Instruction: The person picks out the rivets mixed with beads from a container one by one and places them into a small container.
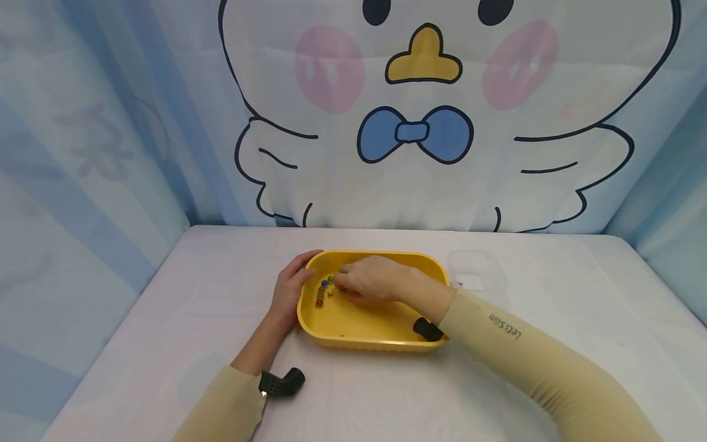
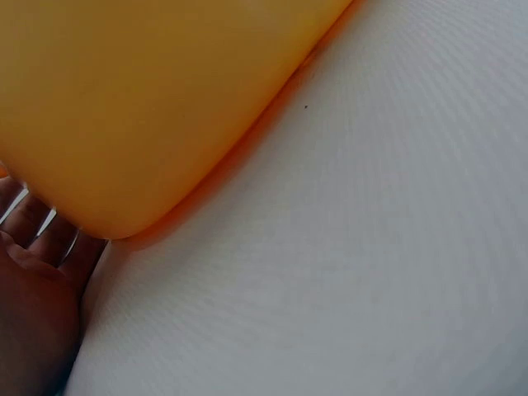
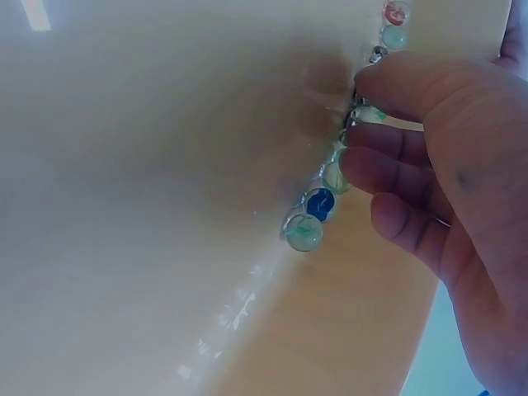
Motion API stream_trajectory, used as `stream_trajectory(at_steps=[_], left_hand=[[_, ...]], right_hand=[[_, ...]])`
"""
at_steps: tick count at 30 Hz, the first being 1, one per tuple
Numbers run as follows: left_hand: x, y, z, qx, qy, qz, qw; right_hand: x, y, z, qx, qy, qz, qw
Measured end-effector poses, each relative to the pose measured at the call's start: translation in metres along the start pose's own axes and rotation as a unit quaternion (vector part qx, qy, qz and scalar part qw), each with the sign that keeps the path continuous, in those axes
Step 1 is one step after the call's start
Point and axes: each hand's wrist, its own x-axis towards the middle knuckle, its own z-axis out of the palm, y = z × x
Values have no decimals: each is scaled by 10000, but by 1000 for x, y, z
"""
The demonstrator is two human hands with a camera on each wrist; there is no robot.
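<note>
A yellow plastic basin stands on the white table. My left hand grips its left rim, the thumb over the edge; in the left wrist view that hand lies against the basin's outer wall. Inside the basin, my right hand reaches down with curled fingers and pinches a greenish glass marble, partly hidden by the fingertips. Other marbles sit in a curved row near the left wall: a red one, a blue one and a green one. In the right wrist view, a clear green marble lies below the fingers.
A faint transparent container stands on the table just behind the basin's right end. Patterned curtains hang at the back and sides. A black wrist camera is strapped to the left wrist; another hangs over the basin.
</note>
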Motion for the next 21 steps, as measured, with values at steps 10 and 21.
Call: stream_trajectory(at_steps=[10, 21], left_hand=[[-1, 1, 1, 8, 7, 37, 10000], [-2, 1, 2, -38, 32, 24, 10000]], right_hand=[[1, 2, 3, -23, 53, -249, 9997], [2, 2, 2, -33, -12, -223, 9997]])
